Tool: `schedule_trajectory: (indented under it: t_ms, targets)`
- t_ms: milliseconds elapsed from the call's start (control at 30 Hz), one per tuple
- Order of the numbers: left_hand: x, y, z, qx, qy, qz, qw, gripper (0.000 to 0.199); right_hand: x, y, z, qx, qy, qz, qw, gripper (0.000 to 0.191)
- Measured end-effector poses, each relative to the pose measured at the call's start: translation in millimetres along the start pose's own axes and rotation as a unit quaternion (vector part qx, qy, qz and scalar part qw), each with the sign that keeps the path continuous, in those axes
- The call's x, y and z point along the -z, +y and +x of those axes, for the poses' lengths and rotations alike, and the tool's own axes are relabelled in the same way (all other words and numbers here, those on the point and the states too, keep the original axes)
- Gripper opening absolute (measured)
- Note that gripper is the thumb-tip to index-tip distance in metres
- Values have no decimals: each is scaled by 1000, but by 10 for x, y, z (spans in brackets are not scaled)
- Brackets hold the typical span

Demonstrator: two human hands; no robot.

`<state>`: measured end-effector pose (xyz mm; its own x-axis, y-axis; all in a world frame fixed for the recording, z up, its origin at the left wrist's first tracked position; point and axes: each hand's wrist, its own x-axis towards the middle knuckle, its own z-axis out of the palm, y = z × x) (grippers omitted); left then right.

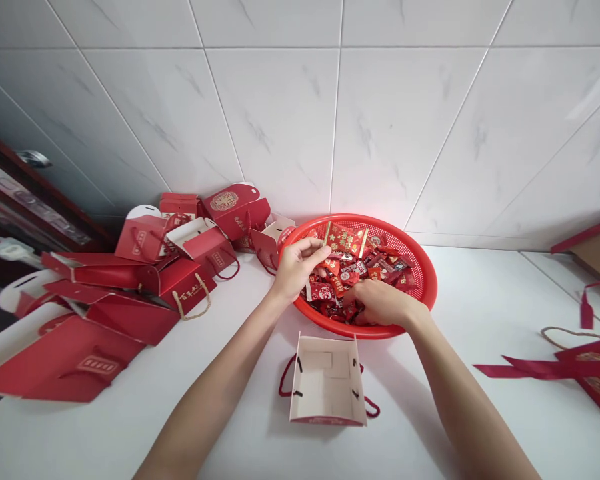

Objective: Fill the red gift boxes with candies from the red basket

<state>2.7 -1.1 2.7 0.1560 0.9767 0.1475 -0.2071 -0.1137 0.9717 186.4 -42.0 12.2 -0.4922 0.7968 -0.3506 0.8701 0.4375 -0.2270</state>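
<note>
A red plastic basket [433, 283] full of red-wrapped candies [357, 270] stands near the tiled wall. Over its left side, my left hand [300, 265] is closed on a red packet [346, 240] with gold edges, and a few smaller pieces show under the fingers. My right hand [380, 303] reaches down among the candies at the front of the basket; its fingertips are hidden there. In front of the basket, an open box [320, 380] with a pale inside and dark red cord handles rests on the white table, touched by neither hand.
Several red gift boxes [105, 340] with cord handles are heaped along the left side and back to the wall [270, 133]. At the right edge lie a red bag with ribbons [597, 373] and part of a cardboard-coloured box [597, 253]. Keys hang at the far left.
</note>
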Motion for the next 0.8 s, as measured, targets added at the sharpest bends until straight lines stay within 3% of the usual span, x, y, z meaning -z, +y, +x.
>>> schedule_trajectory:
  t_ms: [167,333,400,500,567,633,700,800]
  targets:
    - [2,-3,-4,-12,-9,5,1000,46,69,121,-31,-32,83,-5,996,33]
    - [12,-19,0,-16,-6,13,1000,43,117,345,-82,-137,215,-8,967,49]
    - [12,-24,3,-16,-4,14,1000,43,111,386,-87,-130,231,1,964,54]
    - [11,-26,4,-16,-1,16,1000,43,85,329,-70,-68,252,31,965,54]
    - [8,-22,3,-15,-3,17,1000,44,60,228,-45,-11,216,75,974,46]
    - [5,-15,1,-13,-6,13,1000,45,30,117,-17,30,120,105,987,41]
    - [1,-6,-1,-11,-7,5,1000,47,0,37,5,37,26,101,994,37]
    - [-1,0,-1,-8,-9,0,1000,47,-32,-1,18,22,-28,77,996,38]
